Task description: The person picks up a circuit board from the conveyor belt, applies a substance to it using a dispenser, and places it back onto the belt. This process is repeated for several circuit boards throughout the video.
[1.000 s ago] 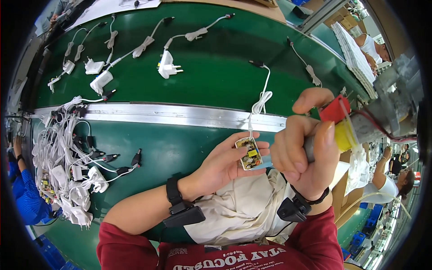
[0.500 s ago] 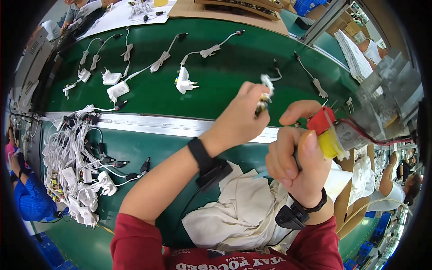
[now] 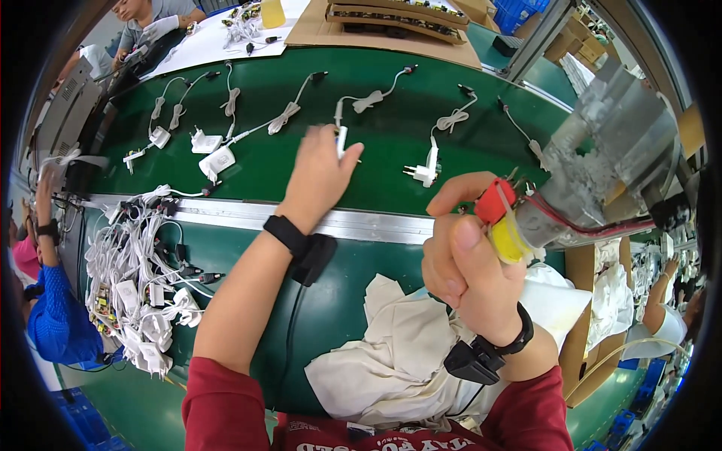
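My left hand (image 3: 320, 177) reaches over the green belt, with a white power adapter (image 3: 341, 143) between its thumb and fingers. The fingers are smeared by motion and hide most of that adapter; its cord runs away to a tied bundle (image 3: 368, 101). My right hand (image 3: 474, 263) is wrapped round a hand tool (image 3: 553, 218) with a red block, a yellow band, a grey cylinder and red and black wires. Left of the tool's red block lies another white adapter (image 3: 425, 171) with its pins pointing left.
Several corded adapters (image 3: 218, 161) lie along the green belt (image 3: 263, 173). A tangled heap of adapters and cables (image 3: 135, 278) sits at the left. Cream cloth (image 3: 398, 353) lies before me. A cardboard box (image 3: 579, 323) stands at the right; a co-worker (image 3: 154, 22) sits far left.
My left hand has let go of one adapter, which now lies on the belt, and moved left to another. My right hand and tool have shifted left in view.
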The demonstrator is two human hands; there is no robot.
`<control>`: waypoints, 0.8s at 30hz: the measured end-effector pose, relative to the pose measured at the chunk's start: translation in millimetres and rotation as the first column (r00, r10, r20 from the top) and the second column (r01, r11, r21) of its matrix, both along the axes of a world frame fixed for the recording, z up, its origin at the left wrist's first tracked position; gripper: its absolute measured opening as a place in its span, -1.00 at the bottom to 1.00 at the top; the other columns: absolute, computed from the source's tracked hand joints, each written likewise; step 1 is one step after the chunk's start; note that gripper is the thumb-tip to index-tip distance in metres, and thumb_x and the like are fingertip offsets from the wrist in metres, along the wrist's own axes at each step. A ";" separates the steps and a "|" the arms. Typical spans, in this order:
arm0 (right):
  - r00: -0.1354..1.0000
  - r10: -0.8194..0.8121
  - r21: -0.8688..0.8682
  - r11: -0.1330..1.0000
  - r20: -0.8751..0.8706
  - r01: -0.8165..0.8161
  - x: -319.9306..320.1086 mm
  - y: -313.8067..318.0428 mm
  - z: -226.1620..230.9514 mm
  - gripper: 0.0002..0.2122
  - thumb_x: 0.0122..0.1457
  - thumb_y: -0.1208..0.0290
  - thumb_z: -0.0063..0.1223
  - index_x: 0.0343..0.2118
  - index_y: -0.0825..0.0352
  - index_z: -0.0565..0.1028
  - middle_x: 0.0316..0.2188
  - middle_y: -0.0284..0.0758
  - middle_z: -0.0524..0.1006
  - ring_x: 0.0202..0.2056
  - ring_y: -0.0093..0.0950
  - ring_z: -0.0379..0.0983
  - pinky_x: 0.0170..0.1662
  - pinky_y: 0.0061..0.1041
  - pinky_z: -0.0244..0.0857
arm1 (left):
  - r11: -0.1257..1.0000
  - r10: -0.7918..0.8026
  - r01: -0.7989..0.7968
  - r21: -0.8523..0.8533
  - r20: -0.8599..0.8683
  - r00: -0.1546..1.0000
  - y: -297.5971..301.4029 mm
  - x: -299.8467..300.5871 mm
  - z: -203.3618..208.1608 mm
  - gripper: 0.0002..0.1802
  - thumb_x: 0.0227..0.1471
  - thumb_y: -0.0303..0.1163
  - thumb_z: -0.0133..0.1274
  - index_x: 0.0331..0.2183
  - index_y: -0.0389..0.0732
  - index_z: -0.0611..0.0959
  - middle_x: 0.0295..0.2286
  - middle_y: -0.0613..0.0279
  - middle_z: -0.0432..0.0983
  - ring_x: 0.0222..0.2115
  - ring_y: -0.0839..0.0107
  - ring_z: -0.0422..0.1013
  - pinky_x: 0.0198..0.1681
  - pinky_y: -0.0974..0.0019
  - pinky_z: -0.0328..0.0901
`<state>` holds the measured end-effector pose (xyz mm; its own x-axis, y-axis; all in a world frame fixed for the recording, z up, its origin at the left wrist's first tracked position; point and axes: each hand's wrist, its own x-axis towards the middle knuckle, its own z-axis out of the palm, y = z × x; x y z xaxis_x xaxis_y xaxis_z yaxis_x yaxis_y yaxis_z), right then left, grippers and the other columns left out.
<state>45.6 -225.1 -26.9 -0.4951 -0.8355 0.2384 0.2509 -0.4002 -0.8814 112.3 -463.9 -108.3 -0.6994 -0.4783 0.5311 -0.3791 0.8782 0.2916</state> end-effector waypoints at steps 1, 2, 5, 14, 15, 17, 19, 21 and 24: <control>1.000 0.000 -0.002 1.000 -0.005 0.000 -0.5 -0.8 -0.4 -0.69 0.21 0.20 -0.11 -0.21 0.38 0.22 -0.81 -0.50 0.13 -0.83 -0.73 -0.03 -0.76 -0.69 -0.15 | 1.000 0.000 0.000 -0.002 -0.005 1.000 5.1 -2.3 2.3 -0.55 -0.05 -0.30 0.10 -0.18 -0.39 0.40 -0.27 -0.10 0.40 -0.24 0.04 0.35 -0.20 0.14 0.28; 1.000 -0.005 -0.008 1.000 -0.001 0.005 -0.6 -1.7 -0.4 -0.69 0.21 0.20 -0.12 -0.21 0.38 0.22 -0.81 -0.50 0.13 -0.83 -0.73 -0.04 -0.76 -0.69 -0.15 | 0.984 0.005 -0.009 0.176 0.027 1.000 10.6 -2.0 6.3 -0.57 -0.02 -0.28 0.08 -0.18 -0.37 0.41 -0.30 -0.01 0.42 -0.26 0.15 0.37 -0.24 0.21 0.30; 0.999 -0.036 -0.005 0.999 0.019 0.036 -5.1 0.4 -3.5 -0.69 0.22 0.21 -0.12 -0.21 0.38 0.22 -0.81 -0.51 0.13 -0.83 -0.74 -0.04 -0.76 -0.69 -0.15 | 0.853 -0.028 -0.030 0.521 0.103 0.994 40.6 1.7 33.3 -0.61 0.04 -0.25 0.03 -0.17 -0.33 0.42 -0.37 0.15 0.46 -0.31 0.37 0.42 -0.33 0.35 0.32; 0.993 -0.114 0.041 0.993 -0.036 0.115 -18.7 -5.4 4.4 -0.68 0.24 0.16 -0.19 -0.21 0.37 0.22 -0.84 -0.51 0.11 -0.85 -0.73 -0.06 -0.78 -0.67 -0.17 | -0.286 -0.048 0.259 0.923 -0.284 0.958 144.0 70.1 3.4 -0.55 0.14 -0.46 -0.14 0.05 -0.17 0.16 -0.13 0.15 0.38 -0.14 0.40 0.38 -0.38 0.39 0.41; 0.991 -0.121 0.032 0.992 -0.052 0.123 -20.5 -6.6 3.0 -0.68 0.24 0.15 -0.20 -0.21 0.37 0.21 -0.84 -0.51 0.11 -0.85 -0.73 -0.07 -0.79 -0.67 -0.17 | -0.302 -0.046 0.253 0.919 -0.279 0.959 145.6 69.1 2.5 -0.55 0.14 -0.46 -0.14 0.05 -0.17 0.16 -0.13 0.15 0.38 -0.14 0.40 0.38 -0.38 0.39 0.41; 0.990 -0.126 0.041 0.991 -0.066 0.129 -20.1 -8.9 0.8 -0.68 0.24 0.15 -0.20 -0.21 0.36 0.21 -0.84 -0.51 0.12 -0.86 -0.72 -0.07 -0.79 -0.67 -0.17 | -0.402 -0.192 0.221 0.888 -0.317 0.929 147.1 67.0 7.1 -0.54 0.14 -0.49 -0.16 0.07 -0.15 0.15 -0.10 0.14 0.35 -0.08 0.37 0.35 -0.32 0.35 0.42; 0.992 -0.109 0.031 0.993 -0.068 0.111 -20.8 -11.5 -2.1 -0.70 0.25 0.15 -0.22 -0.23 0.33 0.20 -0.84 -0.51 0.12 -0.86 -0.72 -0.06 -0.79 -0.67 -0.17 | -0.457 -0.254 0.207 0.865 -0.350 0.902 147.1 66.4 7.2 -0.53 0.14 -0.51 -0.17 0.07 -0.14 0.14 -0.08 0.13 0.33 -0.05 0.35 0.33 -0.28 0.34 0.43; 0.993 -0.095 0.034 0.995 -0.070 0.098 -20.1 -13.8 -3.7 -0.71 0.25 0.15 -0.22 -0.24 0.32 0.19 -0.84 -0.52 0.12 -0.86 -0.72 -0.06 -0.79 -0.67 -0.17 | -0.497 -0.237 0.232 0.836 -0.387 0.891 145.2 69.1 6.7 -0.51 0.13 -0.54 -0.17 0.09 -0.15 0.13 -0.05 0.12 0.30 -0.02 0.35 0.30 -0.20 0.30 0.42; 0.991 -0.127 0.038 0.991 -0.030 0.128 -12.7 -16.9 -4.4 -0.73 0.25 0.12 -0.23 -0.31 0.26 0.16 -0.84 -0.52 0.11 -0.86 -0.71 -0.05 -0.80 -0.68 -0.17 | -0.541 -0.225 0.250 0.803 -0.425 0.877 144.4 71.0 2.9 -0.49 0.13 -0.56 -0.18 0.09 -0.15 0.12 -0.04 0.11 0.28 0.00 0.35 0.28 -0.14 0.27 0.40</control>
<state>33.0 -242.0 -31.3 -0.5922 -0.7748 0.2215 0.1752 -0.3920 -0.9031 183.3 -319.5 -105.4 -0.9511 -0.0143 -0.3086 -0.2322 -0.6258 0.7446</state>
